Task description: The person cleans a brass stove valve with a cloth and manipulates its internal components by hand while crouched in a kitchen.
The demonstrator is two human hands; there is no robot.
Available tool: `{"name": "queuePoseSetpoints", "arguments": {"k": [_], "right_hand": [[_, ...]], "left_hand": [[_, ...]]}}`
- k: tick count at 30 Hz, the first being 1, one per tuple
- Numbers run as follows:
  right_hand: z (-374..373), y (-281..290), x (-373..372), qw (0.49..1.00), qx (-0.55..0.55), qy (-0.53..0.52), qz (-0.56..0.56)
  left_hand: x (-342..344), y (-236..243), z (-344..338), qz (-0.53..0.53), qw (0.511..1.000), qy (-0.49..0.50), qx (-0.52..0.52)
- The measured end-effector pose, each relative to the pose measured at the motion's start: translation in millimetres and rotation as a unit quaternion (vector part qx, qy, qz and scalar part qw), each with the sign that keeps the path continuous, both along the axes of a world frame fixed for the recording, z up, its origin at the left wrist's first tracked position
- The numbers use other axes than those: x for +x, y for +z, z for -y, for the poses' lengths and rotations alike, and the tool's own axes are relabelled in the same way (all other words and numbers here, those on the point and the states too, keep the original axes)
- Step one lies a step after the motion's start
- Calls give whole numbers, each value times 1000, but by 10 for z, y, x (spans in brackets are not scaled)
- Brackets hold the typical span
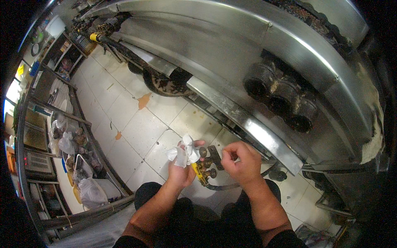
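My left hand (180, 175) is closed on crumpled white paper (186, 152), likely tissue, with some fingers showing behind it. Touching or just beside that hand is a brass gas valve with a yellow body (200, 174) and round knobs. Next to the valve a dark flat metal piece (215, 158) stands up. My right hand (244, 163) is curled in a pinch at the right edge of this metal piece; what its fingertips hold is hidden. A black hose (225, 187) runs from the valve under my right wrist.
Ahead and to the right stretches a steel cooking range (206, 37) with a protruding metal ledge (248, 126) and dark round burner parts (279, 93). A shelf rack (105, 169) holding bags and plates stands left. White floor tiles (132, 128) carry orange stains.
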State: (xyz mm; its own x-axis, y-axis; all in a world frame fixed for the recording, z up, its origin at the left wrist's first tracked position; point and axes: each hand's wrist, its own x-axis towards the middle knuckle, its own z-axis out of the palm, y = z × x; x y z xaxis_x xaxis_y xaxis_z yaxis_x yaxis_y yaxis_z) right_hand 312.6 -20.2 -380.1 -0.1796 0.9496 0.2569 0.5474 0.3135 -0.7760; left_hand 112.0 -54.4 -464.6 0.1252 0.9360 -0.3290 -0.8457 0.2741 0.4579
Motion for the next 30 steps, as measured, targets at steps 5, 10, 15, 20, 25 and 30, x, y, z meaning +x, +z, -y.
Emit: {"name": "queuePoseSetpoints", "arguments": {"k": [5,10,15,20,25,30], "right_hand": [[-56,-188,-114,999,9,31,24],[-100,-154,-80,998,-33,26,44],[-143,-195,-67,999,-38,19,30],[-67,-84,-102,994,-27,83,70],[-155,-157,36,994,-42,96,26],[-141,-220,-15,995,-64,62,50]], "left_hand": [[78,34,-25,-42,997,-1,60],[76,31,-13,-61,996,9,69],[87,86,-16,-92,992,-16,83],[56,144,11,-183,981,-35,59],[45,82,-3,-277,960,-30,36],[56,32,-34,-266,962,-29,58]]}}
